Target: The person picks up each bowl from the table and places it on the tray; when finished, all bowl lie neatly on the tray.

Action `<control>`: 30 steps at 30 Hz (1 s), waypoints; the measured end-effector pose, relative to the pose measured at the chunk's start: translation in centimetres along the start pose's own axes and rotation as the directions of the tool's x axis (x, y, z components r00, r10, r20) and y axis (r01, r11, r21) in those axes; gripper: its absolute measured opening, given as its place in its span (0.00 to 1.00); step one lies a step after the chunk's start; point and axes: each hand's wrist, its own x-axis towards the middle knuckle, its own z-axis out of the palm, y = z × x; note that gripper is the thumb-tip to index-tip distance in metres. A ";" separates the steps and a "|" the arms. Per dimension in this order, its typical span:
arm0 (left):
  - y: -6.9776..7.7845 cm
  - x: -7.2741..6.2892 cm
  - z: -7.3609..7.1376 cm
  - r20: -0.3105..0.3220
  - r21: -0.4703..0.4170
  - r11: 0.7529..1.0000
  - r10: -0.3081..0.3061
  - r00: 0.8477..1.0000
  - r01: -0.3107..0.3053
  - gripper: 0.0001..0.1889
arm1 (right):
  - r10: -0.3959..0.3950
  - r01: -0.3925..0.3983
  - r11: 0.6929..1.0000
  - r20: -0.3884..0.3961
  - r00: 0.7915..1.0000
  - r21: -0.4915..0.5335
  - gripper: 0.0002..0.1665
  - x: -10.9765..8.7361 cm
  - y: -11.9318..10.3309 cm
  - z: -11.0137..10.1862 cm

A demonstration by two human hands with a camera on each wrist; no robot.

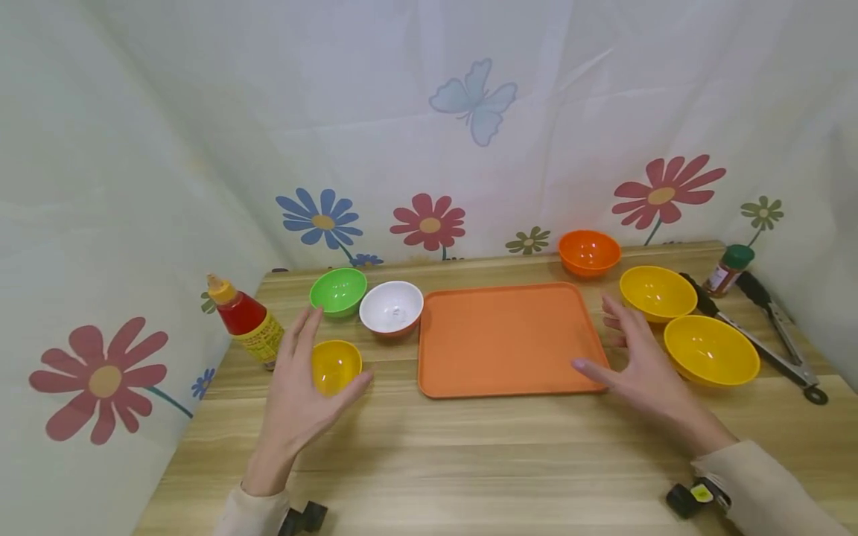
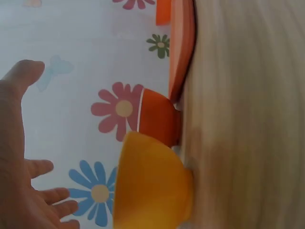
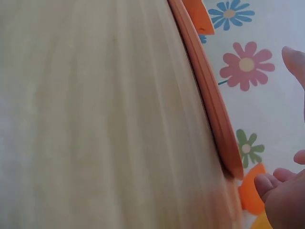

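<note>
My left hand [image 1: 298, 394] hovers by the small yellow bowl [image 1: 337, 366], thumb spread from its fingers and nothing held. In the left wrist view that yellow bowl [image 2: 150, 183] stands apart from the fingers. Over the right edge of the orange tray [image 1: 509, 342] is my right hand [image 1: 643, 368], also spread and holding nothing. Two larger yellow bowls [image 1: 712, 350] stand just beyond it. The right wrist view shows the tray's rim [image 3: 209, 90] near the right fingers.
A green bowl [image 1: 338, 291] and a white-lined bowl [image 1: 392, 307] stand left of the tray; an orange bowl [image 1: 590, 253] is behind it. A red sauce bottle [image 1: 251, 324] is far left. Tongs [image 1: 771, 350] and a green-capped jar [image 1: 728, 269] lie at right.
</note>
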 end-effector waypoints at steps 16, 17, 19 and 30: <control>-7.0 -2.5 1.6 0.068 -0.199 0.974 -0.095 0.993 0.107 0.67 | -0.009 0.007 0.999 0.079 0.997 0.037 0.72 -0.2 3.5 0.5; -7.2 -2.6 1.6 0.074 -0.202 0.972 -0.110 0.991 0.123 0.68 | -0.008 0.006 1.000 0.080 0.997 0.024 0.73 -0.2 3.4 0.5; -7.6 -2.8 1.8 0.085 -0.206 0.967 -0.132 0.988 0.147 0.69 | -0.003 0.004 1.000 0.084 0.996 -0.010 0.74 -0.1 3.2 0.4; -8.1 -3.0 2.5 0.136 -0.211 0.925 -0.292 0.947 0.316 0.69 | 0.012 -0.001 0.993 0.100 0.995 -0.114 0.70 0.1 3.1 0.2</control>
